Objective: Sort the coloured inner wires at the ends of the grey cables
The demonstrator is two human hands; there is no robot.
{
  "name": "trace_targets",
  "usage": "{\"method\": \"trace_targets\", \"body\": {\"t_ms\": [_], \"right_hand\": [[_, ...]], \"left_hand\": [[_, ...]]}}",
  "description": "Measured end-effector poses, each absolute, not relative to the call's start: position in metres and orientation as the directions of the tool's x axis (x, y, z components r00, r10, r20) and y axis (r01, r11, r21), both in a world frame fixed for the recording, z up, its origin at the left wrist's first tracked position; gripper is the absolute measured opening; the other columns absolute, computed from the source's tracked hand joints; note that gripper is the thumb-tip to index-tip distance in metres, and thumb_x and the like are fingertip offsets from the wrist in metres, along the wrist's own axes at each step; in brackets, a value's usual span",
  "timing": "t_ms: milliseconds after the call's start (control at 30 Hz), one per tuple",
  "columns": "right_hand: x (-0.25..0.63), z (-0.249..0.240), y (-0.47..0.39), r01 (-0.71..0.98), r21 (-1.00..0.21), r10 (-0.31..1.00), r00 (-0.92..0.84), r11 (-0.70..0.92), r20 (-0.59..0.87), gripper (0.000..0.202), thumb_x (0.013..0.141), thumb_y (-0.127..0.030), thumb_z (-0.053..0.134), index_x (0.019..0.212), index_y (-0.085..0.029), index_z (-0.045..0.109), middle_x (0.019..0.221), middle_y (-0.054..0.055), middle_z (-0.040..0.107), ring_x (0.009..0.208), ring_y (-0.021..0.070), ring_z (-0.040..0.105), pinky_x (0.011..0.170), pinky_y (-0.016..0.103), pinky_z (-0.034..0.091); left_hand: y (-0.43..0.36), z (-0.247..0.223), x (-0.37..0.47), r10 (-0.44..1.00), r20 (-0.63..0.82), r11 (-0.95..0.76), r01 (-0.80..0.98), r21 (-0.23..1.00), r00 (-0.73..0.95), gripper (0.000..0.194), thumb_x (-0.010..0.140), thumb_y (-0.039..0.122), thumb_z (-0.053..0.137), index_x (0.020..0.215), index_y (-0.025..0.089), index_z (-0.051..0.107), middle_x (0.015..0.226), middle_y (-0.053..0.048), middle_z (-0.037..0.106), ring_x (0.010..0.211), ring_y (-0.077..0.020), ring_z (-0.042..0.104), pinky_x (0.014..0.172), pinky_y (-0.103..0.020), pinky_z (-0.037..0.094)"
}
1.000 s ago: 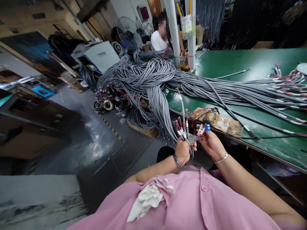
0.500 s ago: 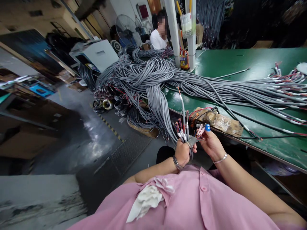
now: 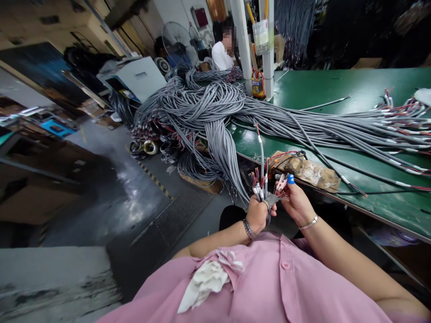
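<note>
My left hand (image 3: 257, 214) is closed around a bundle of grey cables (image 3: 262, 157) in front of my chest. Their stripped ends fan upward, showing thin coloured wires and white sleeves, and one cable stands taller than the others. A grey wrapping (image 3: 270, 200) lies at the top of my left fist. Just to the right, my right hand (image 3: 299, 202) pinches at fine wires that stick out sideways from the bundle. A blue cover (image 3: 291, 179) sits on its thumb tip, with something pale pink beside it. The exact grip of the right fingertips is partly hidden.
A large heap of grey cables (image 3: 208, 101) spreads over the green table (image 3: 323, 85) and hangs off its left edge. A tape-wrapped block (image 3: 311, 170) lies at the near edge. White posts (image 3: 268, 63) rise behind. A person in white (image 3: 221, 56) sits further back.
The cable ends in my left hand have tilted slightly to the right. Fine wires near my right fingertips now spread further right. Both hands stay almost in place.
</note>
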State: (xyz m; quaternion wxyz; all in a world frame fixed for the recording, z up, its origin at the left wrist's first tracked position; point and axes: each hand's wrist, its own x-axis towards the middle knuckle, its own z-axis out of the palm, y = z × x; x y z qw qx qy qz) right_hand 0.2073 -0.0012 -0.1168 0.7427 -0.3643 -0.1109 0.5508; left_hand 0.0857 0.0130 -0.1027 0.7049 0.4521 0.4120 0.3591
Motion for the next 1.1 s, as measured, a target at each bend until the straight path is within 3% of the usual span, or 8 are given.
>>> {"method": "trace_targets", "body": {"t_ms": [267, 400, 500, 633, 933, 1100], "right_hand": [[0.209, -0.112, -0.003, -0.766, -0.635, 0.913, 0.325, 0.101, -0.246, 0.037, 0.07, -0.056, 0.072, 0.073, -0.019, 0.068, 0.072, 0.003, 0.069, 0.062, 0.0151, 0.057, 0.06, 0.029, 0.047], [0.209, -0.104, -0.016, -0.723, -0.683, 0.969, 0.08, -0.104, -0.232, 0.045, 0.073, -0.063, 0.064, 0.081, -0.019, 0.068, 0.075, 0.005, 0.069, 0.062, 0.0168, 0.061, 0.06, 0.031, 0.047], [0.208, -0.1, -0.026, -0.578, -0.798, 0.985, -0.08, -0.171, -0.153, 0.037, 0.078, -0.055, 0.064, 0.083, -0.018, 0.065, 0.068, 0.006, 0.068, 0.059, 0.0196, 0.063, 0.06, 0.033, 0.044], [0.205, -0.105, -0.031, -0.448, -0.885, 0.98, 0.08, -0.127, -0.181, 0.021, 0.076, -0.036, 0.073, 0.077, -0.019, 0.061, 0.06, 0.001, 0.066, 0.056, 0.0158, 0.06, 0.057, 0.028, 0.038], [0.201, -0.105, -0.031, -0.317, -0.946, 0.96, 0.238, -0.07, -0.15, 0.015, 0.071, -0.03, 0.076, 0.072, -0.019, 0.065, 0.06, -0.001, 0.065, 0.054, 0.0125, 0.054, 0.055, 0.027, 0.036], [0.197, -0.112, -0.03, -0.405, -0.908, 0.937, 0.263, -0.11, -0.231, 0.016, 0.073, -0.031, 0.072, 0.073, -0.019, 0.062, 0.06, -0.001, 0.064, 0.053, 0.0122, 0.056, 0.054, 0.026, 0.038]], "left_hand": [[0.012, -0.1, 0.081, 0.892, -0.245, 0.334, -0.188, 0.924, 0.381, 0.028, 0.066, 0.039, 0.072, 0.066, 0.014, 0.059, 0.052, 0.001, 0.056, 0.04, -0.0081, 0.049, 0.039, -0.019, 0.038], [0.012, -0.105, 0.075, 0.891, -0.24, 0.33, -0.187, 0.925, 0.385, 0.029, 0.066, 0.039, 0.073, 0.065, 0.015, 0.058, 0.052, 0.0, 0.057, 0.04, -0.0088, 0.05, 0.038, -0.02, 0.038], [0.012, -0.108, 0.071, 0.891, -0.231, 0.317, -0.17, 0.933, 0.392, 0.027, 0.067, 0.037, 0.072, 0.064, 0.014, 0.059, 0.051, 0.0, 0.057, 0.04, -0.0095, 0.05, 0.038, -0.021, 0.039], [0.013, -0.111, 0.069, 0.879, -0.211, 0.292, -0.132, 0.947, 0.429, 0.027, 0.069, 0.035, 0.07, 0.06, 0.013, 0.059, 0.052, -0.001, 0.057, 0.041, -0.0098, 0.052, 0.041, -0.021, 0.042], [0.015, -0.118, 0.067, 0.868, -0.218, 0.279, -0.075, 0.957, 0.447, 0.026, 0.071, 0.037, 0.069, 0.063, 0.014, 0.06, 0.055, -0.002, 0.059, 0.043, -0.0108, 0.054, 0.043, -0.022, 0.044], [0.016, -0.116, 0.067, 0.876, -0.229, 0.294, -0.094, 0.951, 0.424, 0.027, 0.07, 0.038, 0.069, 0.064, 0.013, 0.06, 0.054, -0.001, 0.059, 0.043, -0.0102, 0.054, 0.044, -0.021, 0.044]]}}
